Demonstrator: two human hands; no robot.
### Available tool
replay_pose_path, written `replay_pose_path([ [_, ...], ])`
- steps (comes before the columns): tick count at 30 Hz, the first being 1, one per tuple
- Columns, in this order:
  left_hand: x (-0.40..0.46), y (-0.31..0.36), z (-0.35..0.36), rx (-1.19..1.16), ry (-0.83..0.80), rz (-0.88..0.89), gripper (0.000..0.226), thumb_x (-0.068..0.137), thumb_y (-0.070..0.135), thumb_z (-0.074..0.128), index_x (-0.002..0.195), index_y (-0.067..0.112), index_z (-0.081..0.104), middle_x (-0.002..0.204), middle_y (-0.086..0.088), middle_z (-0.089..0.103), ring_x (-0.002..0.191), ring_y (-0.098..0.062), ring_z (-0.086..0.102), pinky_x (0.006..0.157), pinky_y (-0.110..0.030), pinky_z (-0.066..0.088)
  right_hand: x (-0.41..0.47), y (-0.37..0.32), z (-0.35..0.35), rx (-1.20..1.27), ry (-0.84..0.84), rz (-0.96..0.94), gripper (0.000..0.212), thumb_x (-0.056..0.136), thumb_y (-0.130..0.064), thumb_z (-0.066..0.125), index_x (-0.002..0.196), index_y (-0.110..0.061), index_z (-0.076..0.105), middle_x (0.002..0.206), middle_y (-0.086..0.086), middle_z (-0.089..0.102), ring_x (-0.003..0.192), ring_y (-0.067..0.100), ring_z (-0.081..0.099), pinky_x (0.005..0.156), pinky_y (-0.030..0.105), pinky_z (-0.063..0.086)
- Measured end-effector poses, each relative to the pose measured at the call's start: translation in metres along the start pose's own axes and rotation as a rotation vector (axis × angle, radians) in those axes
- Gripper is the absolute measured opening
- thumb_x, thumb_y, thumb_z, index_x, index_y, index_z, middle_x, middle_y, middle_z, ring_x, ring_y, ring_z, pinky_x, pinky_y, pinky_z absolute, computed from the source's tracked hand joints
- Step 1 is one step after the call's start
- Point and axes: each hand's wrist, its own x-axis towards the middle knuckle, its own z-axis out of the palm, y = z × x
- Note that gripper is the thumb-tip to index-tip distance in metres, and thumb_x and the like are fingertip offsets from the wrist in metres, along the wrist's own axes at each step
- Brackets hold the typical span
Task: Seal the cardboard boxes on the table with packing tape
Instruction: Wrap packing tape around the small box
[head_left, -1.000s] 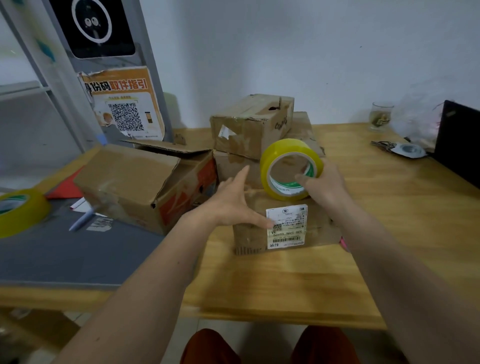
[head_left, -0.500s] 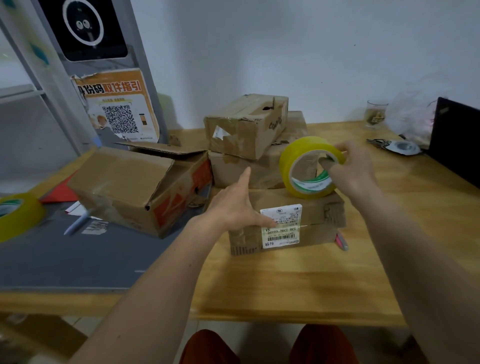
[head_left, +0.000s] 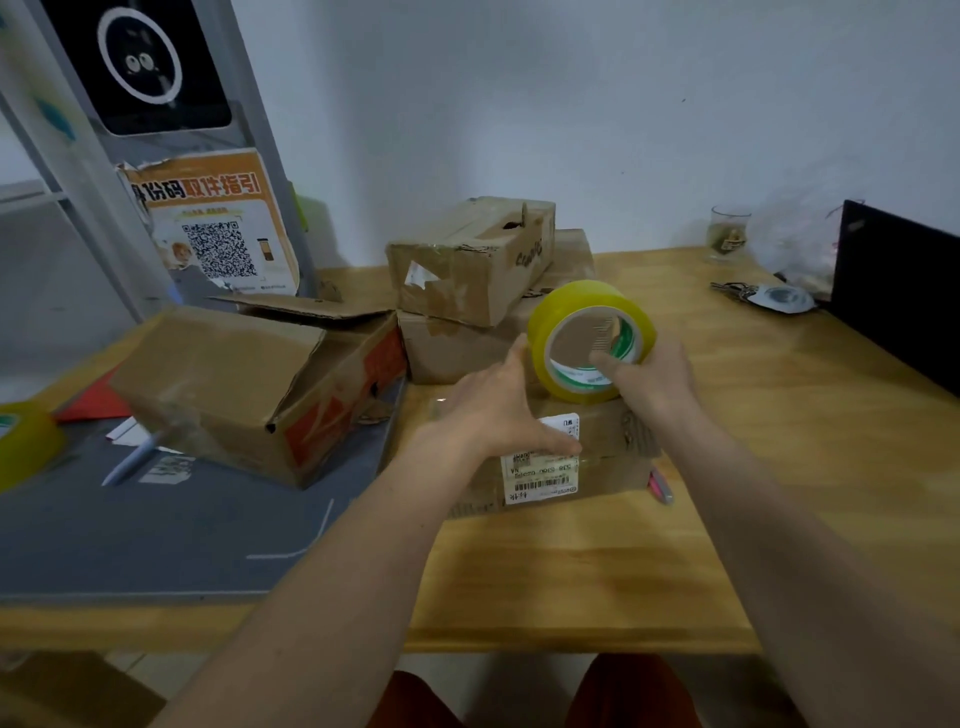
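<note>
While the counter (head_left: 779, 467) carries four cardboard boxes, none can be confirmed as freshly sealed from this view. Largest is the open box (head_left: 249, 384), well to the left of the left hand's fingers, lying with its flaps loose and one end gaping; it is judged untaped. Behind the fingers stands a stack: a lower box (head_left: 457, 348) with a torn upper box (head_left: 467, 254) resting on it, its side ripped and old tape remnants showing; both appear unsealed.

Directly beneath the fingers lies the labelled box (head_left: 613, 457), its flaps down. The left hand (head_left: 493, 410) presses flat on its top with fingers straight and spread, thumb lying over the shipping label (head_left: 543, 467). A faint glossy strip near that thumb may be tape, but this cannot be told.

The right hand (head_left: 649, 379) holds the yellow tape roll (head_left: 589, 340) upright on the box's far edge, thumb hooked into the core and fingers curled behind it.

Judgement: work is at the first box; the remaining three are outstanding. A second tape roll (head_left: 26, 447) sits unused far left of the fingers.
</note>
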Motion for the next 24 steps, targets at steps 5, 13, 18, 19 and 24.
replay_pose_path([
  [5, 0.0, 0.0, 0.005, 0.0, 0.036, -0.032, 0.139, 0.059, 0.07, 0.081, 0.158, 0.032, -0.01, 0.142, 0.0, 0.054, 0.128, -0.025, 0.052, 0.096, -0.038, 0.044, 0.006, -0.005, -0.007, -0.046, -0.017, -0.054, 0.02, 0.093, -0.018, 0.061, 0.112, -0.012, 0.057, 0.106, 0.005, 0.057, 0.104, 0.026, 0.054, 0.079, 0.031, 0.039],
  [13, 0.001, 0.0, 0.006, 0.006, 0.024, -0.037, 0.139, 0.058, 0.072, 0.081, 0.157, 0.036, -0.009, 0.14, 0.0, 0.055, 0.129, -0.026, 0.051, 0.097, -0.041, 0.045, 0.029, 0.008, -0.047, 0.114, 0.13, -0.031, 0.013, 0.09, -0.019, 0.067, 0.1, -0.017, 0.06, 0.104, 0.011, 0.063, 0.095, 0.026, 0.059, 0.073, 0.034, 0.044],
  [18, 0.002, 0.0, 0.006, 0.014, 0.014, -0.031, 0.137, 0.059, 0.071, 0.081, 0.158, 0.034, -0.006, 0.148, -0.001, 0.049, 0.134, -0.026, 0.047, 0.102, -0.042, 0.042, 0.019, 0.019, -0.037, 0.298, 0.097, 0.143, 0.021, 0.085, -0.024, 0.072, 0.103, -0.015, 0.064, 0.102, 0.007, 0.066, 0.095, 0.024, 0.062, 0.079, 0.038, 0.052],
  [19, 0.002, 0.0, 0.006, 0.014, 0.011, -0.027, 0.137, 0.059, 0.071, 0.081, 0.158, 0.034, -0.006, 0.149, -0.001, 0.048, 0.135, -0.026, 0.046, 0.103, -0.042, 0.041, 0.015, 0.021, -0.035, 0.349, 0.052, 0.202, 0.021, 0.084, -0.023, 0.074, 0.102, -0.017, 0.064, 0.102, 0.007, 0.067, 0.097, 0.024, 0.063, 0.082, 0.041, 0.055],
  [24, 0.0, -0.009, -0.001, 0.012, 0.013, 0.003, 0.134, 0.059, 0.069, 0.083, 0.157, 0.04, -0.003, 0.152, 0.001, 0.043, 0.136, -0.024, 0.044, 0.099, -0.041, 0.044, 0.006, 0.023, -0.027, 0.447, -0.029, 0.243, 0.013, 0.092, -0.017, 0.065, 0.084, -0.023, 0.057, 0.086, -0.002, 0.061, 0.091, 0.022, 0.061, 0.067, 0.034, 0.055],
])
